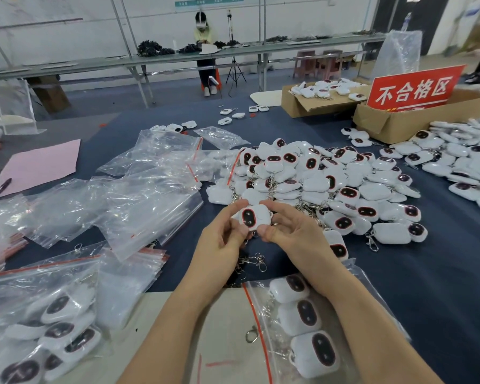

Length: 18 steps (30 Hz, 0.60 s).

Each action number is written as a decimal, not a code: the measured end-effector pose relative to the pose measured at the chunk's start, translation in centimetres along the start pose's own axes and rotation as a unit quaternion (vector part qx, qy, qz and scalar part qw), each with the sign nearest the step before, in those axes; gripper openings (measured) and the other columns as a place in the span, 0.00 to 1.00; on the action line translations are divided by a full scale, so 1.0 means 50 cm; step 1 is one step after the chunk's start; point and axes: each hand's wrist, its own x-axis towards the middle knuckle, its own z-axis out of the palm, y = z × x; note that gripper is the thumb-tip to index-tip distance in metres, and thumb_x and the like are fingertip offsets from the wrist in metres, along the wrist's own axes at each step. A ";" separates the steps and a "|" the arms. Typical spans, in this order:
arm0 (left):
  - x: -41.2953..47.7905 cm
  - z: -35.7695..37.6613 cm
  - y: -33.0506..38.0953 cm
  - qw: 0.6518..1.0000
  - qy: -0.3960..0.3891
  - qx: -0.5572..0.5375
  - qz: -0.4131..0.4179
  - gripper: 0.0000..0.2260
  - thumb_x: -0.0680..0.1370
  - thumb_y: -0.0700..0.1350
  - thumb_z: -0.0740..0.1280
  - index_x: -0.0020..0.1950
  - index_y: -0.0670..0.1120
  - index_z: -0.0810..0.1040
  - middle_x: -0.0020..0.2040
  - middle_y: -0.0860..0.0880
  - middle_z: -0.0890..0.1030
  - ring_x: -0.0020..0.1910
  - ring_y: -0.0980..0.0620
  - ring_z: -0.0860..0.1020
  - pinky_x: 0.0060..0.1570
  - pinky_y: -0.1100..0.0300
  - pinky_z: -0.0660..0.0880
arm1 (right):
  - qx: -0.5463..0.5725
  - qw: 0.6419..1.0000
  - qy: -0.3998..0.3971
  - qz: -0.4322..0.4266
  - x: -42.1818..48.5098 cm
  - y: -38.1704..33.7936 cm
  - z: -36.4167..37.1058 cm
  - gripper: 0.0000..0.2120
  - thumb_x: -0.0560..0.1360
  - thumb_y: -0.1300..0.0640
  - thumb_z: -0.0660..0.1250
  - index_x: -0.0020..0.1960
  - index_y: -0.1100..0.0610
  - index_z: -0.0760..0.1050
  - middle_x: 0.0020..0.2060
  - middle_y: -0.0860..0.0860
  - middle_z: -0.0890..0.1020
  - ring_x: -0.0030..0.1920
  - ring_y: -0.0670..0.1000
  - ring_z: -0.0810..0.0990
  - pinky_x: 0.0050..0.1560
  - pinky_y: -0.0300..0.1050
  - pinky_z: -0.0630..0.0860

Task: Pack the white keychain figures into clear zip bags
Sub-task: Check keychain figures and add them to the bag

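Both my hands hold one white keychain figure (257,217) with a dark oval face above the table's middle. My left hand (222,242) pinches its left side and my right hand (286,231) pinches its right side. Its metal clasp (261,263) dangles below. A big pile of white keychain figures (324,184) lies just beyond. A clear zip bag (302,322) with three figures inside lies under my right forearm. Empty clear zip bags (139,195) lie spread at the left.
Filled zip bags (53,317) lie at the near left. Two cardboard boxes (394,120), one with a red sign (416,88), stand at the far right. A pink sheet (45,164) and a pen lie at the left. A person sits at a far bench (178,58).
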 end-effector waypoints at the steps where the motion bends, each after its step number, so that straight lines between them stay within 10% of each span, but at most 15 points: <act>1: 0.001 0.000 -0.002 1.000 -0.001 0.002 0.000 0.20 0.84 0.39 0.63 0.62 0.66 0.76 0.41 0.53 0.80 0.46 0.55 0.80 0.53 0.54 0.79 | 0.005 1.000 0.001 0.001 0.000 -0.001 0.000 0.20 0.75 0.61 0.74 0.62 0.43 0.79 0.47 0.49 0.86 0.48 0.47 0.85 0.53 0.36 0.79; 18: -0.006 -0.001 0.018 1.000 -0.002 -0.019 0.022 0.10 0.83 0.46 0.66 0.59 0.59 0.81 0.48 0.56 0.86 0.44 0.63 0.81 0.46 0.70 0.75 | 0.013 1.000 0.016 0.001 0.001 -0.005 0.004 0.18 0.74 0.61 0.75 0.60 0.46 0.78 0.47 0.52 0.85 0.39 0.42 0.83 0.41 0.34 0.79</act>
